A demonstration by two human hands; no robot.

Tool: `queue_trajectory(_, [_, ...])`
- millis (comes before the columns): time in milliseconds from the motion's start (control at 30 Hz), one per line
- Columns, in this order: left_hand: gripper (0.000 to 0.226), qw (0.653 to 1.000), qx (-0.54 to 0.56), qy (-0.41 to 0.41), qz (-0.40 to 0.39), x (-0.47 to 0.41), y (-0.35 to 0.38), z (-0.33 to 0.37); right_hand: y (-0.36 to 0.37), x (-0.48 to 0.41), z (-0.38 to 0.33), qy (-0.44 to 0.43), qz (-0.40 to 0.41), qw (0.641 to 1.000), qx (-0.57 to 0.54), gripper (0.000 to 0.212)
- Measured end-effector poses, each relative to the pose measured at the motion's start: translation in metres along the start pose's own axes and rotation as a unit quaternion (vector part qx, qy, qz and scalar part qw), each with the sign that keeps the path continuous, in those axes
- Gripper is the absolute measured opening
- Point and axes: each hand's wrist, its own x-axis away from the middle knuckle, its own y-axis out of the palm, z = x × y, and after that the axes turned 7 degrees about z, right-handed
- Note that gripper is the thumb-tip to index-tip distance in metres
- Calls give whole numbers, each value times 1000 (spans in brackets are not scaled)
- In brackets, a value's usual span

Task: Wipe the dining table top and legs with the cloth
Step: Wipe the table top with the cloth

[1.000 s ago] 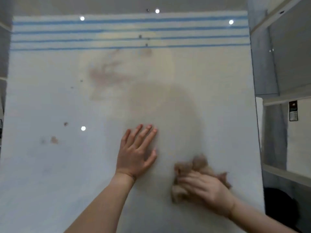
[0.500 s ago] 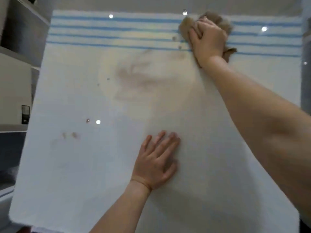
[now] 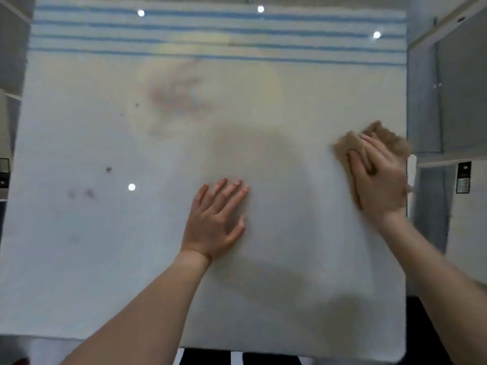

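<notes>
Two hands seen, left hand (image 3: 214, 222) laid flat with fingers spread on the smooth white blue-striped rectangular table top (image 3: 105, 246), fuzzy crumpled tan cloth (image 3: 379, 137) gripped by the right hand (image 3: 378, 180) near the table's right edge.

Crumpled tan cloth (image 3: 345, 151) at right edge of white, blue-striped, stained table top (image 3: 105, 259)

Ahead and left of the left hand's (image 3: 212, 222) fingers (image 3: 228, 191), the bench (image 3: 79, 259) runs flat and open to its striped far end. An open lane lies between them and the right hand (image 3: 379, 180) gripping the bunched cloth (image 3: 341, 150). Just right of those fingers the bench ends, with grey shelving (image 3: 453, 159) near.
</notes>
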Motion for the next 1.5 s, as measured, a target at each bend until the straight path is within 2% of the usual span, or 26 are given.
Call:
queue_trajectory(67, [59,1000,-4,3,-1,0,0,0,-5,41,-13,1,10,1000,27,30])
queue_trajectory(167, [58,1000,-7,0,6,1,0,0,-3,136,-49,-120,-60,991,-20,27])
queue_trajectory(233, [58,1000,-8,-3,8,1,-1,1,-11,199,-66,-243,-156,955,-71,28])
queue_trajectory(300, [59,1000,-9,0,9,1,-1,1,-21,230,-65,-341,-257,897,-113,27])
queue_trajectory(367, [59,1000,-12,3,11,1,0,0,-24,222,-59,-391,-316,852,-146,27])
queue_trajectory(400, [58,1000,-11,4,14,1,0,0,-24,204,-63,-397,-330,842,-158,27])
queue_trajectory(500, [58,1000,-6,-1,20,1,1,1,-15,131,-66,-371,-287,875,-122,48])
queue_trajectory(533, [58,1000,-6,-3,21,2,1,1,-9,103,-65,-343,-240,902,-101,46])
queue_trajectory(567, [58,1000,-5,-4,23,2,1,1,-1,78,-62,-302,-180,932,-85,35])
queue_trajectory(633, [58,1000,-2,-3,25,1,1,1,25,27,-50,-193,-88,976,-48,22])
queue_trajectory(733, [58,1000,0,2,29,1,1,1,66,-47,-46,-88,-35,995,-21,26])
queue_trajectory(800, [58,999,-1,3,33,1,2,1,84,-91,-55,-46,-11,999,-14,36])
queue_trajectory(867, [57,999,0,3,36,1,3,0,96,-108,-61,-15,-1,1000,-2,38])
queue_trajectory(967, [57,999,10,1,43,1,4,-1,91,-79,-67,-39,-14,999,-2,35])
queue_trajectory(1067, [57,999,16,0,41,3,5,-2,70,6,-70,-56,-26,998,-6,31])
queue_trajectory(1167, [57,999,13,0,38,3,7,-1,48,100,-86,-7,-4,999,-39,28])
queue_trajectory(1300, [60,1000,13,-4,13,4,6,1,33,195,-113,-43,11,999,-19,26])
queue_trajectory(1433, [62,998,42,-4,-54,3,-7,7,28,219,-120,-54,20,998,-8,26])
queue_trajectory(1500, [63,996,74,7,-57,10,-18,2,27,217,-124,-41,31,999,-5,25])
